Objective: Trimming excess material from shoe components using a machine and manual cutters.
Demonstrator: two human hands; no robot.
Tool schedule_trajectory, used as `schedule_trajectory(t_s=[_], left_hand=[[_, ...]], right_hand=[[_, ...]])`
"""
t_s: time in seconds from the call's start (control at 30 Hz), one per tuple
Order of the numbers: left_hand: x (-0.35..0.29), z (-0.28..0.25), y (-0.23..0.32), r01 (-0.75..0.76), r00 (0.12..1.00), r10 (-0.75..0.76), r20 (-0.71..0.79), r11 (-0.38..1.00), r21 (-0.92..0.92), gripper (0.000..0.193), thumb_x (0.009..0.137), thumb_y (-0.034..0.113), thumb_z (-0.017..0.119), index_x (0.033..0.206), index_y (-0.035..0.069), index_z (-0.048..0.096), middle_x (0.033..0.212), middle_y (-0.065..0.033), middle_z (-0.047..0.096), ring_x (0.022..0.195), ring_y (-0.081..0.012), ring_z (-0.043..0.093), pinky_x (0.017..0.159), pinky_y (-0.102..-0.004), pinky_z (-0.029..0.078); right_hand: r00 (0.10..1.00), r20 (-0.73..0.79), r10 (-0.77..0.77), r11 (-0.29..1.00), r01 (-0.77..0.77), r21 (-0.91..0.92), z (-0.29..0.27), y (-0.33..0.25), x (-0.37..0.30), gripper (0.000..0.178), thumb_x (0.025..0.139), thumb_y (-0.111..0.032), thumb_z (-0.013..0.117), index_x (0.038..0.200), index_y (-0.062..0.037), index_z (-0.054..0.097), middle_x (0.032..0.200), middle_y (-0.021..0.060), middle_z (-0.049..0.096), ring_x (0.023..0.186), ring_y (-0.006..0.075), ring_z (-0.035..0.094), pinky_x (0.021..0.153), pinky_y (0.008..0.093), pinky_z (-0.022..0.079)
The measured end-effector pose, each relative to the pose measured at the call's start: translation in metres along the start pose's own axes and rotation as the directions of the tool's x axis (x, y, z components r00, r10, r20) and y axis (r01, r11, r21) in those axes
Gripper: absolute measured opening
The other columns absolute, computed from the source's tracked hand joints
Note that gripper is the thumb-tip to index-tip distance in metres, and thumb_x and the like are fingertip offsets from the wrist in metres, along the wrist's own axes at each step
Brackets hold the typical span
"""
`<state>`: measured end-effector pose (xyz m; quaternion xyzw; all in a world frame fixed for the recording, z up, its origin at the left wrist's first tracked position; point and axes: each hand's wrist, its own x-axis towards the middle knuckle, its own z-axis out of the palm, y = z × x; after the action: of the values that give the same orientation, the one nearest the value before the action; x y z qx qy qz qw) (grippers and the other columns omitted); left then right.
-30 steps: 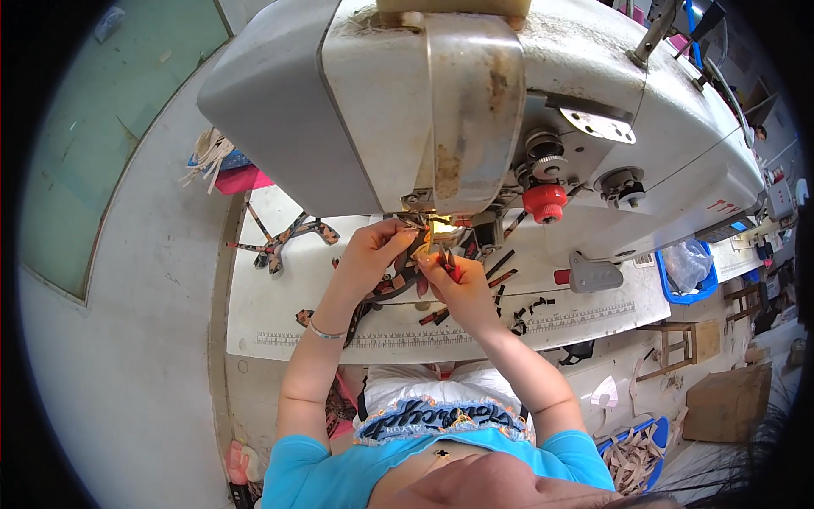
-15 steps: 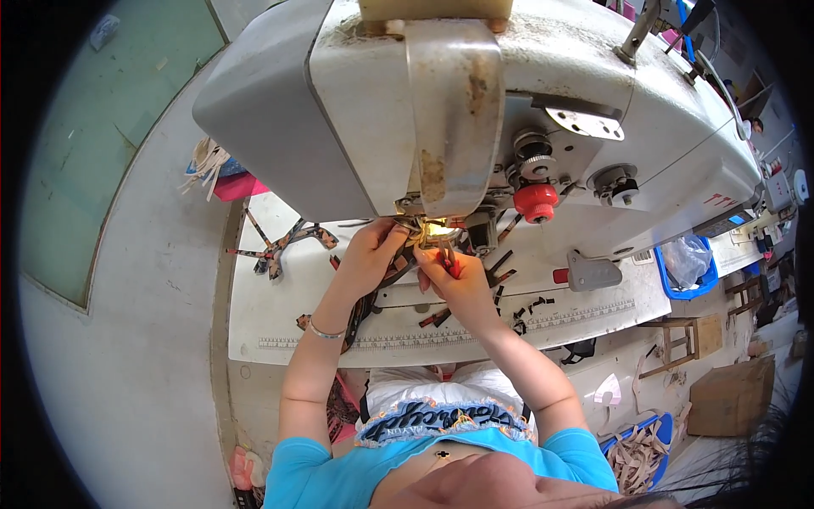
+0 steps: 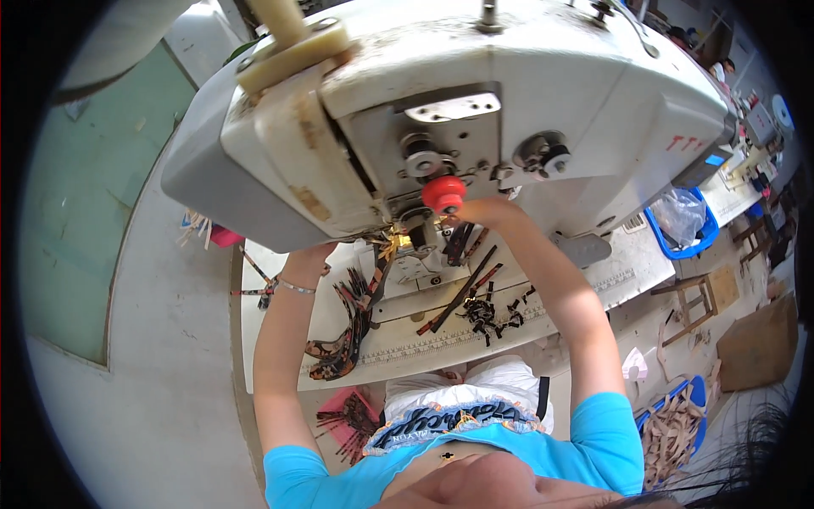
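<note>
A large white sewing machine point(image 3: 593, 110) fills the upper middle, its lit needle area point(image 3: 405, 241) low on the left end. My left hand point(image 3: 317, 253) is beside that end, mostly hidden under the machine's head, so its fingers do not show. My right hand point(image 3: 482, 211) is raised on the other side, next to the red knob point(image 3: 444, 194) on the machine's front. The knob and machine cover its fingertips. A bundle of dark straps with an orange pattern point(image 3: 360, 316) runs from the needle area down over the table's front edge.
The white table point(image 3: 398, 327) has a ruler along its front edge. Dark strap pieces point(image 3: 462, 293) and black scraps point(image 3: 485, 316) lie on it. A blue bin with a plastic bag point(image 3: 681, 222) stands right; a blue basket of beige strips point(image 3: 674, 428) and a cardboard box point(image 3: 757, 341) are lower.
My hands have moved apart from the needle area, left hand leftward, right hand up to the red knob. The red-handled tool in my right hand no longer shows. The view has shifted.
</note>
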<state>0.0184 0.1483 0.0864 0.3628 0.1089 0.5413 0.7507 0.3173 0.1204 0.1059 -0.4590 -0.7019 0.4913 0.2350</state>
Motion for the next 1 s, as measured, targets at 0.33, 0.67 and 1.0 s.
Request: schedule_trajectory(t_s=[0.33,0.67,1.0], left_hand=[[-0.006,-0.006,0.020,-0.261,0.930,0.365,-0.045,0.742,0.618,0.028,0.087,0.020,0.057,0.111,0.006,0.056,0.108,-0.0088,0.059,0.099,-0.0243,0.057,0.084,-0.0403,0.047],[-0.084,0.007,0.055,-0.227,0.702,0.712,-0.005,0.231,0.946,0.012,0.090,0.009,0.054,0.096,-0.001,0.059,0.084,-0.0012,0.058,0.071,-0.0094,0.051,0.063,-0.0226,0.040],[-0.190,-0.149,0.075,0.549,0.749,0.477,-0.459,-0.061,0.834,0.029,0.085,0.029,0.064,0.081,0.000,0.062,0.068,-0.0056,0.060,0.064,-0.0108,0.051,0.058,-0.0278,0.042]], right_hand=[[0.985,-0.116,-0.126,0.970,0.098,-0.224,-0.012,0.015,0.018,0.029,0.090,-0.029,0.048,0.100,-0.0052,0.062,0.075,0.0060,0.061,0.076,0.0132,0.056,0.071,0.0270,0.043],[0.983,-0.155,0.101,0.912,-0.154,-0.381,-0.002,-0.038,-0.038,0.023,0.082,-0.027,0.061,0.085,-0.0047,0.062,0.079,0.0090,0.064,0.069,0.0155,0.056,0.064,0.0304,0.045],[0.824,0.358,-0.439,0.641,0.566,-0.518,0.099,0.051,-0.062,0.017,0.074,-0.013,0.065,0.089,-0.0087,0.060,0.100,0.0085,0.051,0.078,0.0280,0.060,0.068,0.0388,0.049]])
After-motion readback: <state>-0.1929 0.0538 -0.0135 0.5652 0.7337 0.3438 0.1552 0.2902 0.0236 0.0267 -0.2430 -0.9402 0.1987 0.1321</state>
